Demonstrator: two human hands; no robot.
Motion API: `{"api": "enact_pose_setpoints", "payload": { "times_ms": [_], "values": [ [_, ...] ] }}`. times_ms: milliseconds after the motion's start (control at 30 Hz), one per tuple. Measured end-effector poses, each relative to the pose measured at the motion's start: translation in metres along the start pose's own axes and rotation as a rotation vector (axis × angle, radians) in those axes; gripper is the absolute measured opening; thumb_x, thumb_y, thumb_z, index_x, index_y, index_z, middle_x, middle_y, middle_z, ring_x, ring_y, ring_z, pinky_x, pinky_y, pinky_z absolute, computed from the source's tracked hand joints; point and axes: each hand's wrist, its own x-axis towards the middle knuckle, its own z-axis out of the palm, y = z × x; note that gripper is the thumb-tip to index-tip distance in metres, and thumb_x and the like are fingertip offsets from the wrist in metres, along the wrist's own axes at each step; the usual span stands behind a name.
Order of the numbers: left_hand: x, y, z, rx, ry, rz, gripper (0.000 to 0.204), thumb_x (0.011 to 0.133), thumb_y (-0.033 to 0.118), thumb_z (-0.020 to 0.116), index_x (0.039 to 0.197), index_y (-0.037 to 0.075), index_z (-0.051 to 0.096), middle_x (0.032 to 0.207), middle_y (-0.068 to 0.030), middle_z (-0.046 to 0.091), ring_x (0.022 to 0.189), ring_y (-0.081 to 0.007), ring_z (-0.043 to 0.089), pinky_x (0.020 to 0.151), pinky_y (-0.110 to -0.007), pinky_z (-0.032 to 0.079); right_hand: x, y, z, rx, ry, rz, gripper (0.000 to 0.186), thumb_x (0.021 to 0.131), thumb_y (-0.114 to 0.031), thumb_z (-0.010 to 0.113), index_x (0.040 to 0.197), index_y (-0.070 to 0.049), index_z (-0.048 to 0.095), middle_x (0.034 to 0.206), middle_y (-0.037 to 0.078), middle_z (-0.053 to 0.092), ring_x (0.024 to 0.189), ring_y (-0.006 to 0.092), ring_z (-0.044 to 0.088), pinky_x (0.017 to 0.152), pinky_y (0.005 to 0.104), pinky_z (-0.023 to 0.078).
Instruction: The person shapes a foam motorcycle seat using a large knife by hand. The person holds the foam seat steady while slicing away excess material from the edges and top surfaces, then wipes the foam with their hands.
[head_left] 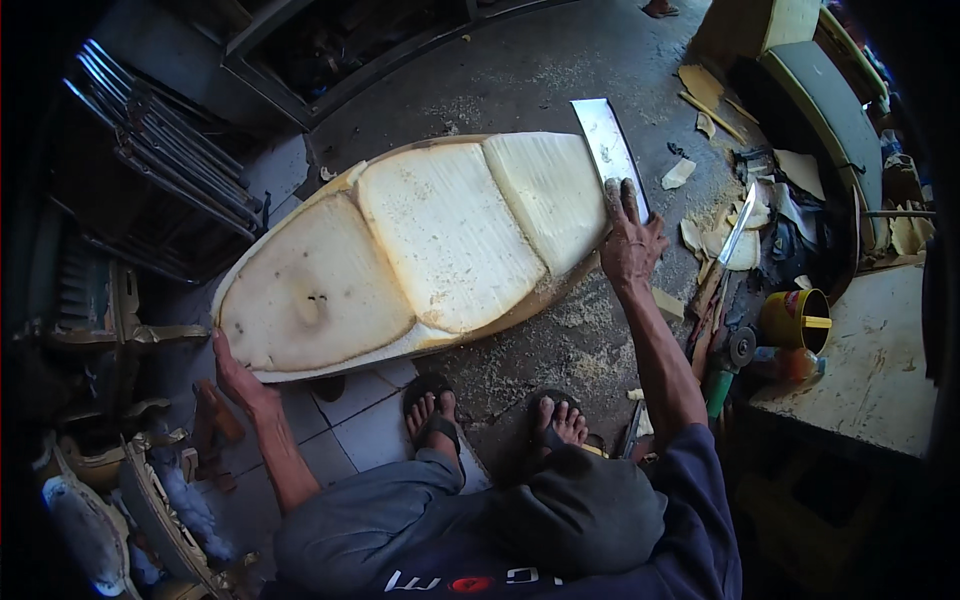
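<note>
A long, rounded foam seat pad [440,235] lies slantwise before me, its pale top divided into three sections, with brown edges and foam crumbs on it. My left hand [245,382] grips the rim at its narrow left end; the fingertips are partly hidden by the foam. At the opposite end, my right hand [633,240] holds a flat, shiny metal blade [607,140] with a dark edge. Two fingers lie stretched along its face, while the others curl at its side. The blade stands against the pad's far right end.
Right of the pad lie a knife [740,225], foam scraps [678,174], a yellow bucket [795,318] and an angle grinder [730,365], beside a worn tabletop [860,345]. Stacked metal frames [165,150] stand at left. Foam crumbs litter the floor [530,360] around my sandalled feet.
</note>
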Motion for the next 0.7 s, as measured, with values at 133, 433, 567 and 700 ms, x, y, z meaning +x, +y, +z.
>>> {"api": "enact_pose_setpoints", "payload": {
  "times_ms": [133, 433, 567, 700],
  "values": [
    [0.000, 0.011, -0.004, 0.058, 0.032, 0.045, 0.064, 0.101, 0.047, 0.059, 0.138, -0.005, 0.055, 0.136, -0.0178, 0.062, 0.118, -0.0296, 0.066, 0.099, -0.043, 0.054, -0.088, -0.084, 0.016, 0.281, -0.116, -0.108, 0.071, 0.085, -0.005, 0.059, 0.153, -0.021, 0.047, 0.164, 0.004, 0.040, 0.124, 0.0445, 0.044, 0.101, 0.0552, 0.037],
    [-0.034, -0.112, -0.082, 0.210, -0.006, -0.299, 0.074, 0.103, 0.057, 0.051, 0.153, 0.004, 0.041, 0.152, -0.0123, 0.051, 0.136, -0.0296, 0.052, 0.110, -0.048, 0.045, -0.085, 0.011, 0.031, 0.890, 0.130, 0.402, 0.061, 0.101, -0.026, 0.063, 0.155, -0.006, 0.042, 0.159, 0.032, 0.034, 0.142, 0.0456, 0.044, 0.112, 0.0480, 0.043],
    [-0.097, -0.109, -0.089, 0.191, -0.175, -0.576, 0.078, 0.099, 0.065, 0.052, 0.155, 0.012, 0.038, 0.151, -0.0126, 0.049, 0.129, -0.0316, 0.057, 0.103, -0.054, 0.048, -0.071, 0.020, 0.034, 1.009, -0.054, 0.789, 0.064, 0.109, -0.045, 0.043, 0.155, -0.002, 0.040, 0.150, 0.026, 0.051, 0.140, 0.0369, 0.049, 0.113, 0.0427, 0.040],
    [-0.109, -0.069, -0.125, 0.383, -0.561, -1.079, 0.076, 0.100, 0.063, 0.054, 0.151, 0.007, 0.044, 0.143, -0.0140, 0.056, 0.125, -0.0290, 0.059, 0.104, -0.047, 0.049, -0.056, 0.017, 0.051, 0.980, 0.127, 0.717, 0.061, 0.111, -0.044, 0.038, 0.155, -0.003, 0.041, 0.149, 0.023, 0.054, 0.141, 0.0358, 0.049, 0.116, 0.0416, 0.036]
  ]
}}
